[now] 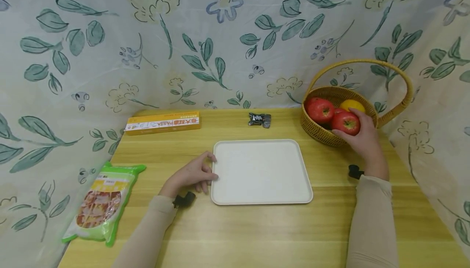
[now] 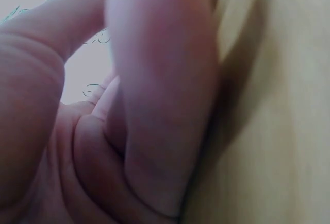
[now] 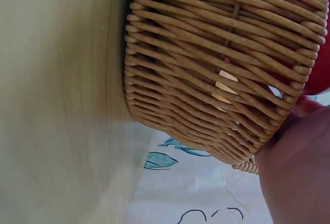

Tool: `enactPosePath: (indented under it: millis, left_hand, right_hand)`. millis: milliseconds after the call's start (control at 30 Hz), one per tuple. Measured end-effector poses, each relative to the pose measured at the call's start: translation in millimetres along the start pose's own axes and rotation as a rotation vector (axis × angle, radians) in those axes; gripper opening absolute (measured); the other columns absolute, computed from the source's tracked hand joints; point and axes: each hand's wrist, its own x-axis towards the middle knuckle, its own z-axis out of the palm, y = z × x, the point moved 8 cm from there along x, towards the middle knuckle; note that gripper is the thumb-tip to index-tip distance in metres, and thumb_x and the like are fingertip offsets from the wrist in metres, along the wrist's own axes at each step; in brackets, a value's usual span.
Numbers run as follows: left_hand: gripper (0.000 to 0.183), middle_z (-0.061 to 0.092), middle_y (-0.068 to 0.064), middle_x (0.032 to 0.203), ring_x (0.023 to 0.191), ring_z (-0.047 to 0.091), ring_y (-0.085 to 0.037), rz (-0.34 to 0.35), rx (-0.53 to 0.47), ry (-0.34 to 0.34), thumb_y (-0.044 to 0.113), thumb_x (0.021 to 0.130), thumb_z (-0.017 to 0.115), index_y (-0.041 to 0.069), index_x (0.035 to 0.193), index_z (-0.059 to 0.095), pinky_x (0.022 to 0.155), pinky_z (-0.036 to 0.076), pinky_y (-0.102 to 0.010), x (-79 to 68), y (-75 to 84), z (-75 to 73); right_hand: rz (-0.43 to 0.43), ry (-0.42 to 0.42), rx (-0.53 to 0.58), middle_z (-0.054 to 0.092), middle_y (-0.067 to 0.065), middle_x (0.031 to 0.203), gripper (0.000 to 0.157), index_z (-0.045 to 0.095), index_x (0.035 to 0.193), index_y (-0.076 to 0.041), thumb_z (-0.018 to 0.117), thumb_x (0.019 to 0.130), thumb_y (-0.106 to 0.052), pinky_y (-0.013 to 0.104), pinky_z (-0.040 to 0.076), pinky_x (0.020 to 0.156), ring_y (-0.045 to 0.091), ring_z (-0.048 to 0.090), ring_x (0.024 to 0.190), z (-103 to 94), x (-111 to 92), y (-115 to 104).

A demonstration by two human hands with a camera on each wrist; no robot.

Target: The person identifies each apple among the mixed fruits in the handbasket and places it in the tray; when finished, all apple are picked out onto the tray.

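Observation:
In the head view my right hand (image 1: 367, 137) grips a red apple (image 1: 346, 122) between thumb and fingers, at the front rim of a wicker basket (image 1: 323, 132). Another red apple (image 1: 320, 110) and a yellow fruit (image 1: 352, 105) sit inside, with more red partly hidden between them. The right wrist view shows the basket's woven side (image 3: 216, 69) close up, a red apple (image 3: 317, 64) just past its rim. My left hand (image 1: 192, 173) holds the left edge of a white rectangular tray (image 1: 262, 172), thumb and index finger at the rim, other fingers bent low by the table.
A yellow pasta box (image 1: 163, 122) lies at the back left, and a small black wrapped packet (image 1: 259, 120) at the back middle. A green and yellow food bag (image 1: 104, 202) lies at the left edge of the wooden table (image 1: 257, 235). The basket's tall handle (image 1: 361, 60) arches over it.

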Motion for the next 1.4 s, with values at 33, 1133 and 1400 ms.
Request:
enactPosePath:
  millis: [33, 1133, 1400]
  left_hand:
    - [0.058, 0.071, -0.008, 0.077, 0.051, 0.069, -0.02, 0.001, -0.002, 0.0, 0.023, 0.096, 0.08, 0.017, 0.139, 0.041, 0.045, 0.055, -0.029, 0.3, -0.2, 0.0]
    - [0.059, 0.071, -0.009, 0.077, 0.051, 0.07, -0.02, -0.005, -0.027, 0.004, 0.024, 0.095, 0.08, 0.016, 0.138, 0.04, 0.045, 0.055, -0.029, -1.7, 1.5, 1.0]
    - [0.06, 0.071, -0.009, 0.078, 0.052, 0.069, -0.02, -0.01, -0.03, 0.007, 0.023, 0.095, 0.08, 0.016, 0.138, 0.04, 0.045, 0.055, -0.029, -1.5, 0.9, 0.6]
  right_hand:
    - [0.0, 0.0, 0.002, 0.028, 0.034, 0.163, 0.097, 0.024, 0.168, -0.023, 0.08, 0.093, -0.046, 0.082, 0.033, 0.112, 0.056, 0.034, 0.141, 0.0, -0.3, 0.0]
    - [0.007, 0.065, 0.047, 0.037, 0.031, 0.159, 0.086, 0.035, 0.164, -0.02, 0.08, 0.094, -0.042, 0.078, 0.036, 0.11, 0.052, 0.04, 0.139, -8.6, -2.0, -1.8]
    - [0.021, 0.086, 0.099, 0.036, 0.021, 0.167, 0.086, 0.035, 0.165, -0.026, 0.08, 0.094, -0.045, 0.077, 0.034, 0.116, 0.047, 0.038, 0.143, -21.4, -4.2, -17.2]
